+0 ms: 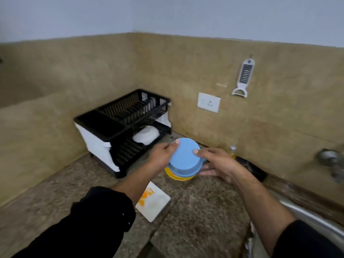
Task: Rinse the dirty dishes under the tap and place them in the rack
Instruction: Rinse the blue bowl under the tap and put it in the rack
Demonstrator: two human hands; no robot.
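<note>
Viewing through the head camera, I am seeing the blue bowl (pixel 184 157) held between both hands over the countertop (pixel 195 211), in front of the rack (pixel 119 123). The left hand (pixel 163 155) is gripping the bowl's left edge, thumb lying on the base. The right hand (pixel 216 162) is gripping the right side, thumb on the base and fingers curling under the rim. The bowl is sitting inverted, base facing up and mouth facing down, so its central axis is running close to vertical; being round, it is showing no long axis. It is sitting directly over a yellow dish (pixel 176 176) on the countertop; I cannot tell whether the two are touching. A white bowl (pixel 146 136) is lying in the rack's lower tier. A square plate (pixel 154 203) with orange smears is lying under the left forearm. The sink (pixel 307 216) and tap (pixel 333 164) are showing at the right.
</note>
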